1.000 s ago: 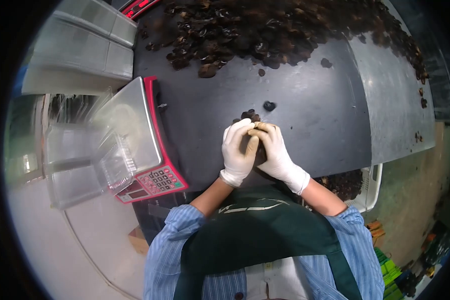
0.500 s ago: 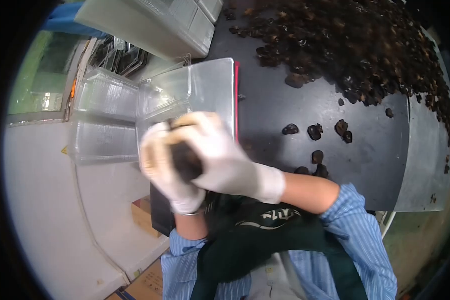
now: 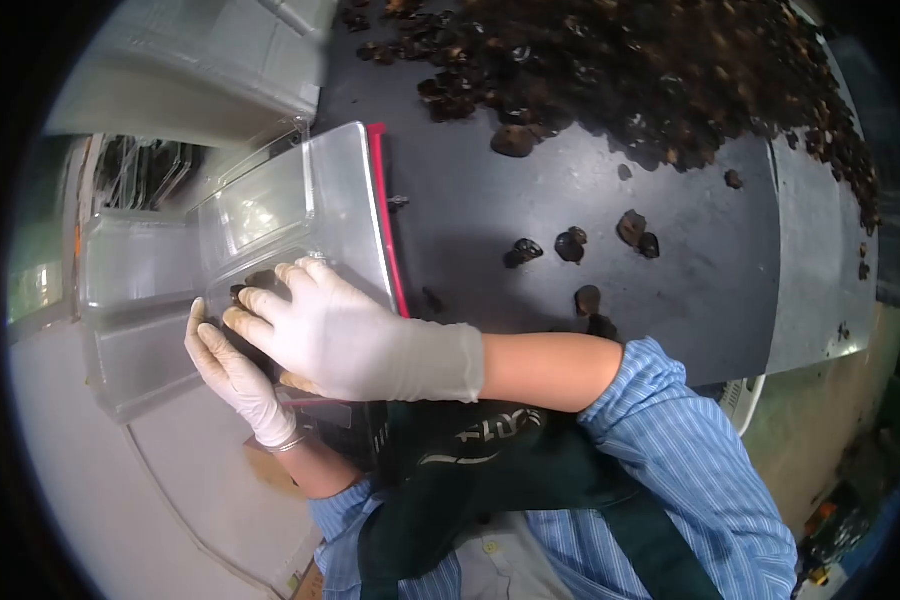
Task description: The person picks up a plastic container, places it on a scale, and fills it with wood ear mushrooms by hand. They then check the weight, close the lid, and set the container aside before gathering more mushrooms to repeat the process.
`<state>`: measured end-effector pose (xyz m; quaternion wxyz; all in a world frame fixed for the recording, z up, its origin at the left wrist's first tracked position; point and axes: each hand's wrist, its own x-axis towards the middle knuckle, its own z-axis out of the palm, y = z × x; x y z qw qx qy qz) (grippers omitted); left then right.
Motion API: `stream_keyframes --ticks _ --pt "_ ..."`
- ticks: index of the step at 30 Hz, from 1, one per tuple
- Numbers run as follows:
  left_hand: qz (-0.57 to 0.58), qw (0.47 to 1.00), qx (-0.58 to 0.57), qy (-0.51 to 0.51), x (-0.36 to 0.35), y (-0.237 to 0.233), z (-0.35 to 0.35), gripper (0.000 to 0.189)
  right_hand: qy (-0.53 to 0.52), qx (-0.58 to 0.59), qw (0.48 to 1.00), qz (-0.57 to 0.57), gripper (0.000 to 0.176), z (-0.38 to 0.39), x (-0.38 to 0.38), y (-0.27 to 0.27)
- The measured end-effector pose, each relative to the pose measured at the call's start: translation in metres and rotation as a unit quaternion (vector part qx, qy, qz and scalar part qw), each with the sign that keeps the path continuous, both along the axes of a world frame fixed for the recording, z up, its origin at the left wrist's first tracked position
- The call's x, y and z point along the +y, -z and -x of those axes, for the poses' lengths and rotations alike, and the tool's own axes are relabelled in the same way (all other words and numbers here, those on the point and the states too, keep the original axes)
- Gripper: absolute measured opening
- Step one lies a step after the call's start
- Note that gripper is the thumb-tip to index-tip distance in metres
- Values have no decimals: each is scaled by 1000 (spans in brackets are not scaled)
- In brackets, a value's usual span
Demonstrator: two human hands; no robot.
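Note:
My two hands wear white gloves and are close together over an open clear plastic box (image 3: 345,215). Cupped at the lower left, my left hand (image 3: 235,385) holds dark brown, wrinkled pieces (image 3: 260,280) from the side. My right hand (image 3: 320,330) lies over the same pieces with its fingers bent across them. A few pieces show beyond the fingertips; the rest are hidden between the palms. The near part of the box is covered by the hands.
A large heap of similar dark pieces (image 3: 620,80) spreads over the back of the grey table (image 3: 690,320). Several loose pieces (image 3: 570,245) lie nearer. Stacked clear boxes (image 3: 140,260) stand at left, below a large pale container (image 3: 190,70). A red edge (image 3: 385,220) borders the open box.
Both hands have moved left and slightly down in view, and have changed from a blurred tight clasp to a looser cupping around the pieces. The whole view has shifted left.

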<state>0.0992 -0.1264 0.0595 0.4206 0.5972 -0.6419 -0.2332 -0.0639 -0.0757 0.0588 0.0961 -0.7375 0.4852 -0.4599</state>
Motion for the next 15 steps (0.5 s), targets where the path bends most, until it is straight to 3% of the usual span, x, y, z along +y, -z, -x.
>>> stream_keyframes --ticks 2,3,4,7,9,10,12,15 --pt "-47 992 -102 59 -3 -4 -2 37 -21 -56 998 -4 52 27 11 7" --pt "-54 977 -202 32 -3 -7 9 39 -21 -65 997 -25 51 49 19 11" --pt "-62 977 -198 39 -7 -5 5 38 -21 -72 996 -45 49 72 29 14" --pt "8 991 -129 21 -12 -3 6 37 220 18 971 -91 39 144 71 42" --pt "70 991 -111 2 -11 1 7 37 369 99 910 -163 46 170 115 78" --pt "100 990 -102 -6 -11 0 8 37 413 75 890 -176 48 175 131 90" --pt "66 991 -120 -4 -12 0 5 35 444 52 873 -194 52 177 147 113" --pt "-14 991 -130 21 -14 -5 1 32 387 50 903 -178 63 153 131 115"
